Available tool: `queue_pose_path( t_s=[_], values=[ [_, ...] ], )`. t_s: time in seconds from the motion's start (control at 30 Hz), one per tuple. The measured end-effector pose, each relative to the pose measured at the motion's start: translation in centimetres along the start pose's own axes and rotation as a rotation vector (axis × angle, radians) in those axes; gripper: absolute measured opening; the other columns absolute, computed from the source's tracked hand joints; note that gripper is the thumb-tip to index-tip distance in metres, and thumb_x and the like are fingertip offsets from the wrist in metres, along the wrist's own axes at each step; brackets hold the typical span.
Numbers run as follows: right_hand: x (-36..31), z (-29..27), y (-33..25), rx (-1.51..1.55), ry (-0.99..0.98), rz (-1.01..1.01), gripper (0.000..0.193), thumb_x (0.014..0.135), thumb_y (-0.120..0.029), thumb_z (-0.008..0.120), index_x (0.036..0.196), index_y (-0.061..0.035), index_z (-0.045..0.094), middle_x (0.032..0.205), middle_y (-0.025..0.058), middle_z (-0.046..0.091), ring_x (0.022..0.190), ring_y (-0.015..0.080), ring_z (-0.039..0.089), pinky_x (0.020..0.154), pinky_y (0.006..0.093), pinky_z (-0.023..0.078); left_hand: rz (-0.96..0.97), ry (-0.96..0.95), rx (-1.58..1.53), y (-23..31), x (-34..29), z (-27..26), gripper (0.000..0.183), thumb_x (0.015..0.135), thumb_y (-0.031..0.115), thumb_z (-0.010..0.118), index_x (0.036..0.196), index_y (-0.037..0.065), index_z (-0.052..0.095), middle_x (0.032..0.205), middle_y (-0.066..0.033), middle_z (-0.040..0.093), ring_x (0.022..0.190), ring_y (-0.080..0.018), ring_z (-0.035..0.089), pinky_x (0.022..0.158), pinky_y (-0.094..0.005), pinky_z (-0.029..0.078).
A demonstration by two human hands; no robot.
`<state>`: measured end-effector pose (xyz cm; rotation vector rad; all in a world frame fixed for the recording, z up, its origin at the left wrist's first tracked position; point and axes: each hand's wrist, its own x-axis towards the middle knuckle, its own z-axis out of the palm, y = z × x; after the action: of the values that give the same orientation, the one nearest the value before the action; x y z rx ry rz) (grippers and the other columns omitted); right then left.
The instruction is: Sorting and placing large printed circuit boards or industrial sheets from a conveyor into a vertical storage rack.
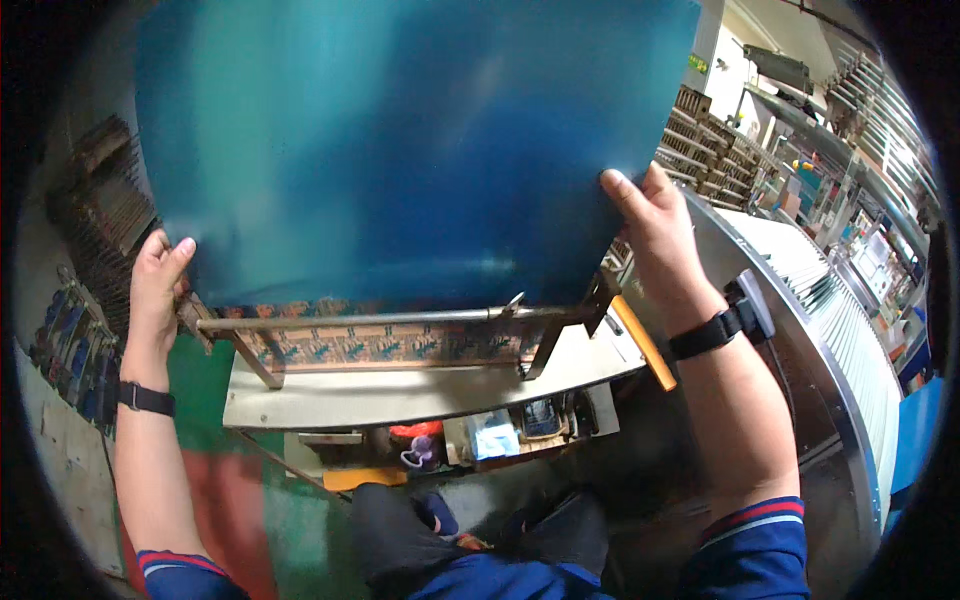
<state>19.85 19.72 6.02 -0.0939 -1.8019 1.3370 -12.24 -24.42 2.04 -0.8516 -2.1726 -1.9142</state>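
Note:
A large glossy blue-green sheet [400,150] fills the upper middle of the head view, raised in front of me. My left hand [160,275] pinches its lower left edge, thumb on the near face. On the right edge, a bit higher, my right hand [650,220] grips it the same way, thumb in front and fingers behind. Below the sheet's lower edge stands a metal frame with a round bar [380,320]. Behind that bar, a panel printed with a repeating pattern [400,345] shows in part; the sheet hides what lies above it.
The frame stands on a pale bench [330,395]. Under it, a shelf holds a purple-handled item [418,452], a light blue packet [493,436] and boxes. A yellow bar [645,345] juts out at the bench's right end. Right of me curves a metal-edged machine [800,330] with white slats.

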Motion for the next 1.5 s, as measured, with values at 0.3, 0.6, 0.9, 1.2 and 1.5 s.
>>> queue_pose_path(
  t_s=[0.3,0.6,0.9,1.2,1.5],
  values=[
    [-0.8,-0.2,0.8,-0.075,0.039,-0.102,0.027,0.099,-0.015,0.068,0.121,0.0009,0.065,0.109,0.0030,0.070,0.097,0.0104,0.062,0.089,0.0281,0.049,0.207,0.085,0.079,4.5,2.2,-0.1,0.022,0.094,0.019,0.075,0.106,0.007,0.060,0.088,0.0051,0.060,0.070,-0.0056,0.052,0.060,-0.0242,0.042],
    [-1.0,-0.9,0.0,-0.161,-0.043,0.200,0.031,0.100,-0.023,0.069,0.122,-0.0009,0.063,0.105,0.0031,0.070,0.089,0.0095,0.065,0.075,0.0272,0.054,0.052,0.050,0.204,2.9,1.9,-0.7,0.025,0.096,0.020,0.073,0.115,0.008,0.061,0.087,0.0064,0.062,0.070,-0.0020,0.051,0.059,-0.0196,0.040],
    [-2.3,0.4,2.2,-0.288,0.007,-0.010,0.023,0.098,-0.012,0.070,0.116,0.0005,0.064,0.104,0.0030,0.070,0.093,0.0099,0.062,0.087,0.0272,0.050,-0.008,0.114,0.450,0.9,-0.3,0.3,0.021,0.091,0.018,0.077,0.101,0.006,0.063,0.080,0.0054,0.056,0.070,-0.0056,0.051,0.063,-0.0255,0.044],
    [0.8,-1.7,-3.0,-0.269,-0.130,0.109,0.025,0.099,-0.017,0.068,0.121,-0.0034,0.065,0.106,0.0017,0.070,0.092,0.0084,0.064,0.079,0.0267,0.053,0.083,0.100,0.077,3.8,2.0,-1.0,0.033,0.090,0.024,0.080,0.083,0.011,0.051,0.074,0.0063,0.046,0.064,-0.0055,0.042,0.057,-0.0237,0.038],
    [-1.9,-1.3,1.5,-0.396,-0.045,0.218,0.013,0.092,-0.012,0.074,0.096,-0.0033,0.065,0.079,-0.0029,0.062,0.072,0.0056,0.056,0.063,0.0247,0.045,0.058,0.151,0.491,0.4,-0.7,0.1,0.030,0.084,0.024,0.085,0.085,0.007,0.060,0.074,0.0056,0.051,0.069,-0.0068,0.046,0.062,-0.0263,0.041]
  ],
)
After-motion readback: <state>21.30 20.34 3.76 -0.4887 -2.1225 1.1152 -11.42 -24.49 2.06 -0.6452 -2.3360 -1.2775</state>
